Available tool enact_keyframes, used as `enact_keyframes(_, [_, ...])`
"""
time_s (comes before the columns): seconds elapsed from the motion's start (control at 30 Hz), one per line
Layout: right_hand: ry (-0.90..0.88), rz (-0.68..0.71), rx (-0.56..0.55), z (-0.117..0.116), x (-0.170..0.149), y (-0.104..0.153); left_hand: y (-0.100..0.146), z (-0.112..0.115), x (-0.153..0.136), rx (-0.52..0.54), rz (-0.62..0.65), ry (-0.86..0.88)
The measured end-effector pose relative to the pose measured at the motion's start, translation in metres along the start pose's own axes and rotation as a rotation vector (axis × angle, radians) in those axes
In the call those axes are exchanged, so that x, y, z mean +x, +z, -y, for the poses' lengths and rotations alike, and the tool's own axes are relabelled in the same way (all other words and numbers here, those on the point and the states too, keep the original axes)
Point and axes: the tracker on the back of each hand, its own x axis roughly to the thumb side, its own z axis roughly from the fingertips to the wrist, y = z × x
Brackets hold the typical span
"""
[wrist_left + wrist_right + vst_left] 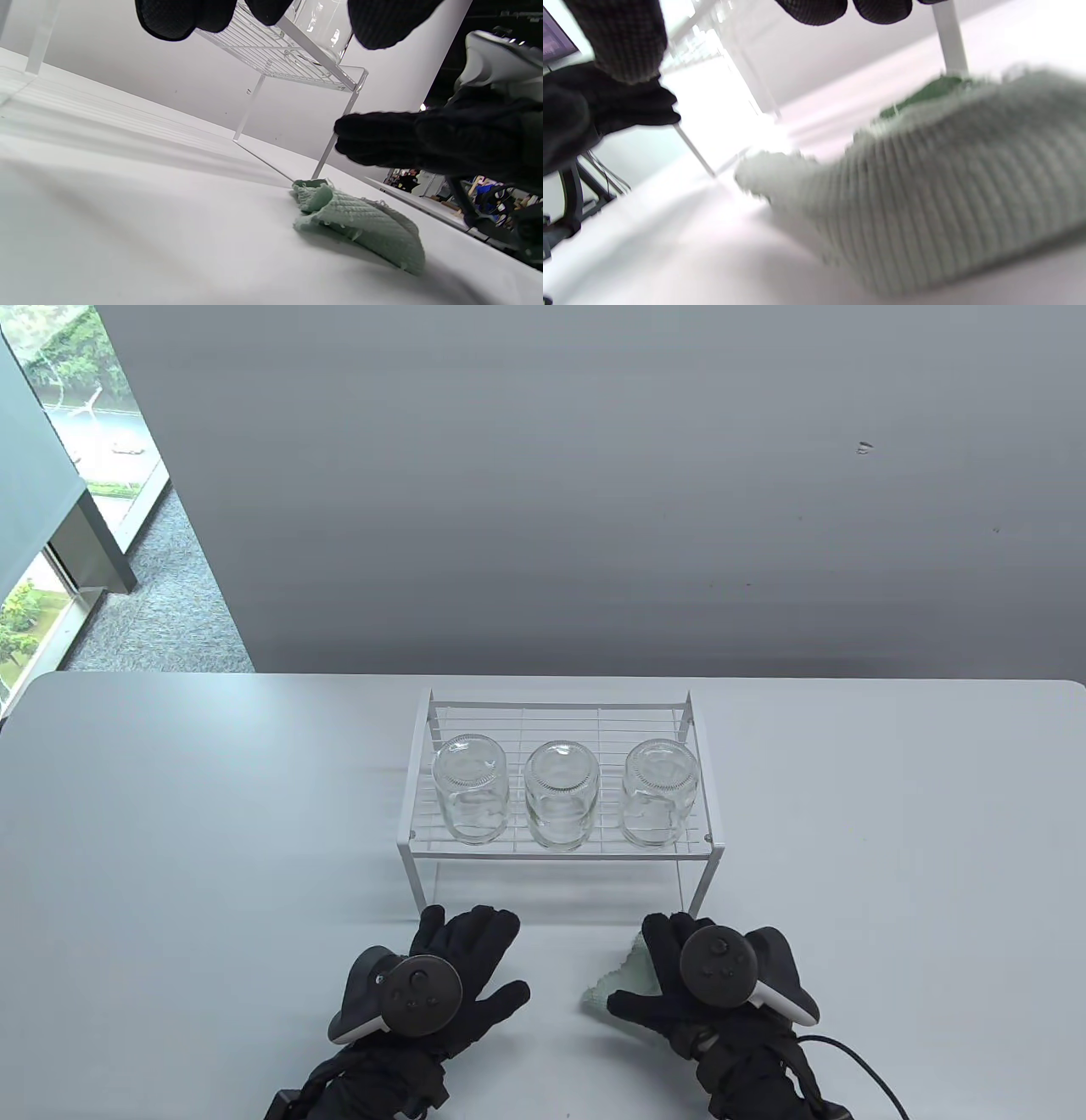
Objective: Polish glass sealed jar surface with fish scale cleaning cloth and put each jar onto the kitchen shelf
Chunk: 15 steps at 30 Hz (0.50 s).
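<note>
Table view: three glass jars on the white wire shelf (560,729), all upside down in a row, apart from each other — left jar (471,800), middle jar (560,806), right jar (661,803). Shelf stands mid-table (170,831) on thin legs.

Both gloved hands sit just in front of the shelf, near the table's front edge, well apart from each other. Left hand (450,976) lies flat w/ fingers straight & spread, thumb out to the side, nothing in it. Right hand (687,984) hangs over the pale green cloth (624,980), fingers straight-ish; the cloth pokes out on the thumb side.

Left wrist view: cloth (360,220) lies crumpled on the table beside a shelf leg, right hand (424,140) above it w/ a gap below the thumb; no grip on it that I can see. One jar (322,29) shows on the shelf (263,51) overhead.

Right wrist view: blurry; cloth (946,178) up close on the tabletop, fingertips (814,8) above and clear of it.
</note>
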Motion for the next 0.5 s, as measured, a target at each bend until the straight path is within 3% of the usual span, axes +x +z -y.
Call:
enact_keyframes(0.3, [0.197, 0.131, -0.164, 0.015, 0.025, 0.012, 0.0, -0.003, 0.007, -0.075, -0.046, -0.146])
enact_keyframes(0.5, [0.307, 0.182, -0.132, 0.008, 0.035, 0.009, -0.001, 0.004, 0.011, -0.204, -0.099, -0.214])
